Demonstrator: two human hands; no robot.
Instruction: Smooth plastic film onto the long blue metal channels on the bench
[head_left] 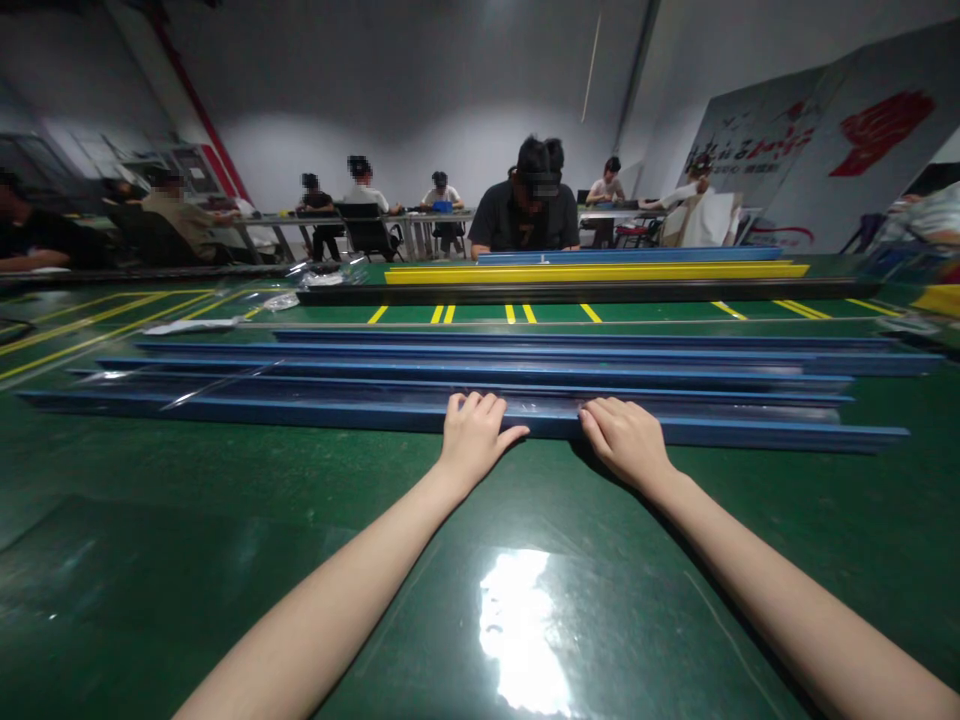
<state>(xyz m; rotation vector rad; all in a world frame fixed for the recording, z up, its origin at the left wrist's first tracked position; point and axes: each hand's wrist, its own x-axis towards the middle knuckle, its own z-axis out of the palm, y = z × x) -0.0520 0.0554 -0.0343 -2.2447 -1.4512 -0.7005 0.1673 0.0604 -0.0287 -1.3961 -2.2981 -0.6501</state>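
Observation:
Several long blue channel-like strips (675,376) lie side by side across the green table in front of me. My left hand (474,432) grips the nearest blue strip (300,412) close to its middle, fingers over its top edge and thumb along the near side. A short way to the right, my right hand (626,437) holds the same strip with its fingers curled over the edge. The fingertips of both hands are partly hidden in or behind the strip. Shiny clear film (225,385) shows on the left part of the strips.
Beyond the blue strips lie a black strip (600,291), a yellow strip (600,272) and another blue strip (637,256). A person (525,215) sits opposite, head bent down. Crumpled clear plastic (281,301) lies at the left. Yellow lines mark the green table (187,490).

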